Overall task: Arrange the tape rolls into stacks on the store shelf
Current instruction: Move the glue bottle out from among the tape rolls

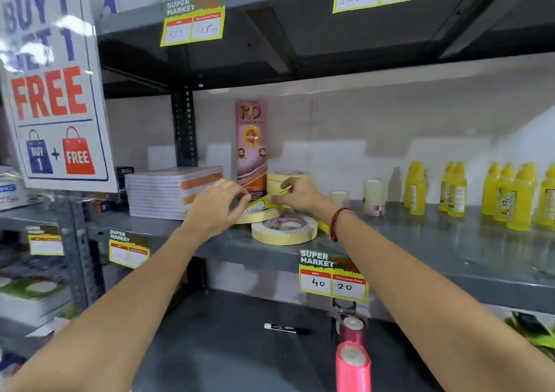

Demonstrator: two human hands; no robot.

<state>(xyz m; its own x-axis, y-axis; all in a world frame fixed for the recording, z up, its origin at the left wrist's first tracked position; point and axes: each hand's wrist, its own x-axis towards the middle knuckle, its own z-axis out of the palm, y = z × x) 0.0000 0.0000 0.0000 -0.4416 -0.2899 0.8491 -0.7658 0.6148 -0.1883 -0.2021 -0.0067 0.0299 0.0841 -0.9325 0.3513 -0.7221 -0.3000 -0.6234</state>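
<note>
Both my hands meet over a tilted yellow tape roll on the grey shelf. My left hand pinches its left edge; my right hand grips its right side. Under it lies a flat cream roll. A wider cream roll lies flat at the shelf's front. Behind my right hand a cream stack stands next to a tall pink KD tape pack. Small pale rolls stand further right.
A pile of notebooks sits to the left. Yellow bottles line the right end of the shelf. A price tag hangs on the shelf lip. Below lie a marker and pink ribbon rolls.
</note>
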